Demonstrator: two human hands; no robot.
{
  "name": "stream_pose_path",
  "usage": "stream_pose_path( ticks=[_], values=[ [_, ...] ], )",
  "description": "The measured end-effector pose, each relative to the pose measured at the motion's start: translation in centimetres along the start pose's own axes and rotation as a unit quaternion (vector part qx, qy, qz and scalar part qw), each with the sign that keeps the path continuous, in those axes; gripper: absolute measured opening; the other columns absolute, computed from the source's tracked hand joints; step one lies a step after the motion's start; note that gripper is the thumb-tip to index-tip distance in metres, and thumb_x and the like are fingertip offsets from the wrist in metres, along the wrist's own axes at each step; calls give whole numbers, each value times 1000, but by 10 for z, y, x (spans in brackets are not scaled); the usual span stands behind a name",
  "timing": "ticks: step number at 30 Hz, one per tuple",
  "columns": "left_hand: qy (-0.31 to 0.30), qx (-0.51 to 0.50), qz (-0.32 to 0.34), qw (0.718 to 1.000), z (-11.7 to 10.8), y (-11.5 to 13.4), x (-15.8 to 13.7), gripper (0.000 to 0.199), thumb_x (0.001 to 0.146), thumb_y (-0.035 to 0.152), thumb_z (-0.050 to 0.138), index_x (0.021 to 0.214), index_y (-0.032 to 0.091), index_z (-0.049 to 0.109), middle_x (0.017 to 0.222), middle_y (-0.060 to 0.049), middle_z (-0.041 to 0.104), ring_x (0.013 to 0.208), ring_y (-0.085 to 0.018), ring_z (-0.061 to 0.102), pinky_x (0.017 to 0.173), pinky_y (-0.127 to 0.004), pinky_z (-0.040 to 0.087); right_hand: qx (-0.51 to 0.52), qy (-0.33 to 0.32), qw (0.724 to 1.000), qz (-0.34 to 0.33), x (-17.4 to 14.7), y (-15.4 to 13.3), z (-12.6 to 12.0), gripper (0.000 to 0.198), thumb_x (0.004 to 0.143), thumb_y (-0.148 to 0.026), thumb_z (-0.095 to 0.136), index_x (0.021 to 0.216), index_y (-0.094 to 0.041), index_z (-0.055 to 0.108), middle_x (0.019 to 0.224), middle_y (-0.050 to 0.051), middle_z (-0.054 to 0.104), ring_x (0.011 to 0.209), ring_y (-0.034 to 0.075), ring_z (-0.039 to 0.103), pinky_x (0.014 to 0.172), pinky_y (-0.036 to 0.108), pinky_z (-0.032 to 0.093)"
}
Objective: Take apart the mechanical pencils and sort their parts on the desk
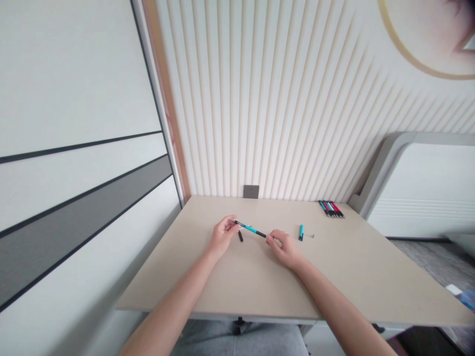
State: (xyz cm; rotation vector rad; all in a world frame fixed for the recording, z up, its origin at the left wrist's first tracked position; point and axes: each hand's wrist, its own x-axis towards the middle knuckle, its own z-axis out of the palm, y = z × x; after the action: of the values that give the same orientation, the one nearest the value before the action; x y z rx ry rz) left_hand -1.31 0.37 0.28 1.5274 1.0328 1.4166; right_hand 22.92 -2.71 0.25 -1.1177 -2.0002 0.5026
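A blue and black pen (250, 229) is stretched between my two hands above the desk, slanting down to the right. My left hand (222, 232) pinches its upper left end. At the other end, the fingertips of my right hand (281, 245) close around the black tip. Just below the pen, close to my left hand, lies a short black pen part (241, 236). To the right of my right hand rests a blue pen barrel piece (301, 231) with a dark end. Some tiny thin pieces (311, 236) lie beside it, too small to name.
Several pens (331, 209) in mixed colours lie side by side at the back right of the beige desk (208, 291). A dark wall socket (251, 191) sits just above the desk's back edge. The white cabinet (92, 222) stands along the left side.
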Motion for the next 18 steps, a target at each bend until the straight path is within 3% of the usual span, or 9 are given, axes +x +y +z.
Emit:
stream_pose_path(
  ticks=[4, 10, 18],
  values=[
    [8, -87, -49, 995, 9, 3, -2, 51, 80, 37, 66, 123, 15, 50, 89, -6, 69, 82, -18, 66, 81, -33, 51, -46, -58, 996, -54, 0, -10, 13, 32, 94, -35, 42, 72, -20, 60, 72, 4, 64, 73, 18, 56, 78, 33, 39],
    [-106, -107, -96, 984, 19, 11, -11, 82, 81, 34, 67, 148, 18, 22, 93, -8, 70, 86, -19, 66, 80, -33, 50, -81, -102, 988, -86, 1, -21, 27, 34, 93, -30, 43, 62, -20, 52, 64, 2, 57, 65, 15, 50, 72, 30, 36],
    [-157, -117, -104, 975, 17, 18, -15, 93, 80, 30, 70, 151, 25, 11, 85, -1, 68, 79, -14, 64, 79, -30, 48, -52, -117, 986, -106, -1, -24, 24, 40, 97, -37, 38, 67, -20, 57, 64, 3, 58, 67, 16, 52, 72, 31, 37]
  ],
)
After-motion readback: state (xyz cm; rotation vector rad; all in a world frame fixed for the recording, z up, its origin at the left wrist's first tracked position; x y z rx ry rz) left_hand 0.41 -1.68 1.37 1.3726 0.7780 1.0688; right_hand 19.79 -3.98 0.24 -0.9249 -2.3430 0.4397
